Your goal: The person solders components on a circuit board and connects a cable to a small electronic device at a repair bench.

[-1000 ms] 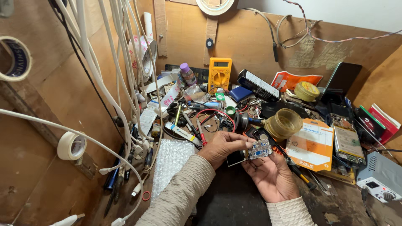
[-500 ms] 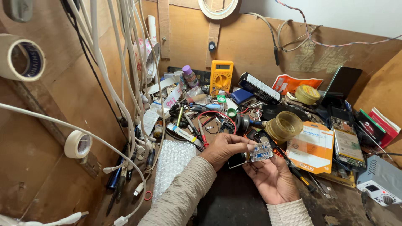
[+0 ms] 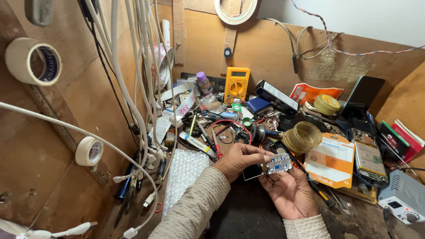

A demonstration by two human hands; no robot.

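Note:
My left hand (image 3: 241, 160) and my right hand (image 3: 290, 192) meet over the dark work mat (image 3: 248, 212) at the front of a cluttered bench. Between their fingertips they hold a small clear plastic part with blue inside (image 3: 278, 164). The left hand's fingers pinch it from the left and above. My right hand lies palm up under it, with thumb and fingers at its edge. Both wrists wear cream knitted sleeves. A dark flat piece (image 3: 253, 171) shows just under the left hand.
A yellow multimeter (image 3: 236, 84) stands at the back. A round tan spool (image 3: 302, 137), an orange packet (image 3: 331, 160), a bare phone body (image 3: 367, 155), bubble wrap (image 3: 185, 170) and loose tools surround the hands. White cables (image 3: 133, 88) and tape rolls (image 3: 88, 151) hang at the left.
The hands and the clear part stay almost where they were. The view has shifted slightly; the left hand's fingers sit a little further over the part.

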